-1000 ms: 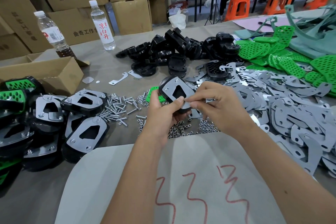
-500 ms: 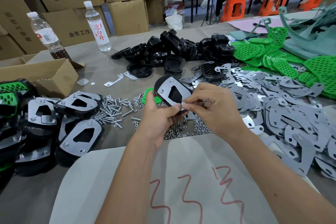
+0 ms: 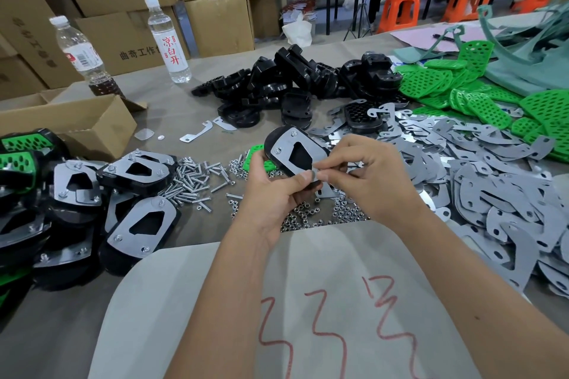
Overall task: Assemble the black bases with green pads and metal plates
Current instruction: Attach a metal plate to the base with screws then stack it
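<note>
Left hand (image 3: 271, 191) grips the black base (image 3: 278, 144) from below, thumb curled over the near edge, metal plate (image 3: 292, 149) face up on it. Green pad (image 3: 257, 160) peeks out underneath. The part is held up off the table (image 3: 172, 120), above the loose nuts (image 3: 311, 215)

Right hand (image 3: 366, 175): thumb and forefinger pinched together at the plate's near corner, other fingers loosely curled. Probably pinching a nut or washer, too small to tell which

Two fasteners visible on the plate's far and left holes. Near corner looks like the one in work

Risks, as I judge them:
- small part slips from the pinch and drops into the nut pile; no real loss, just time
- nut goes on cross-threaded if the base tilts while starting it
- plate pivots on the two fitted fasteners, hole goes off line, screw won't pass
- left thumb sits right next to the pinch point, can block access or nudge the plate
- green pad can shift under the base if the grip relaxes

Screws (image 3: 194, 181) lie just left of the nuts, finished units (image 3: 141, 221) stacked far left, spare plates (image 3: 480, 181) right
</note>
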### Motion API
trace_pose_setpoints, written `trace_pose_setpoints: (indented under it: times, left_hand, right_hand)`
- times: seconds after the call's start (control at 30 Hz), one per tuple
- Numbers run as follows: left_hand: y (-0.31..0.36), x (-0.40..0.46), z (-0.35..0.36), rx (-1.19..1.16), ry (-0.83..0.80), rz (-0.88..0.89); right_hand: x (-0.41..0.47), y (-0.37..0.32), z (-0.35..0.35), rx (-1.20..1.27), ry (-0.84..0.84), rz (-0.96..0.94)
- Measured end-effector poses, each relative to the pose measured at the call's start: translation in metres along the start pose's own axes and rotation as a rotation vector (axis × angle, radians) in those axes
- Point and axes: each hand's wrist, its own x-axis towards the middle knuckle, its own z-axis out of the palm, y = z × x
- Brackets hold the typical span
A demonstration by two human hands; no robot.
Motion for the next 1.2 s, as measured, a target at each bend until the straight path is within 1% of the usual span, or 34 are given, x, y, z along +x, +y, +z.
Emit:
trace_pose_setpoints:
  times: [0.07,0.17,0.3,0.47,0.53,0.63,0.73,0.8,0.93,1.07,1.2]
  left_hand:
    - [-0.001,0.0,0.0,0.002,0.014,0.004]
    - [-0.002,0.001,-0.001,0.016,0.029,0.022]
    - [-0.004,0.001,-0.001,0.026,0.007,0.041]
    - [-0.004,0.004,-0.001,0.024,0.026,0.038]
    - [-0.004,0.006,-0.001,0.026,0.075,0.046]
    - [-0.005,0.009,0.0,0.02,0.145,0.045]
    - [-0.006,0.009,0.001,0.064,0.152,0.06]
    - [-0.005,0.007,0.003,0.096,0.141,0.072]
    - [-0.004,0.004,0.005,0.107,0.139,0.079]
    - [-0.004,0.003,0.006,0.092,0.134,0.069]
    - [-0.004,0.004,0.004,0.071,0.129,0.062]
  right_hand:
    - [0.0,0.0,0.0,-0.001,-0.015,0.001]
    - [-0.001,0.0,0.002,-0.042,0.021,-0.013]
    - [0.0,0.0,0.006,-0.056,0.05,-0.022]
    - [0.001,-0.001,0.004,-0.117,-0.011,-0.095]
    - [0.001,-0.001,0.004,-0.046,0.029,-0.057]
    - [0.001,-0.001,0.006,0.077,0.124,0.052]
    - [-0.001,-0.001,0.01,0.122,0.143,0.097]
    - [-0.002,-0.002,0.013,0.077,0.129,0.085]
    - [-0.001,-0.003,0.014,-0.123,0.115,-0.009]
    - [-0.002,-0.002,0.014,-0.107,0.128,-0.027]
    - [-0.001,0.002,0.013,-0.145,0.079,-0.068]
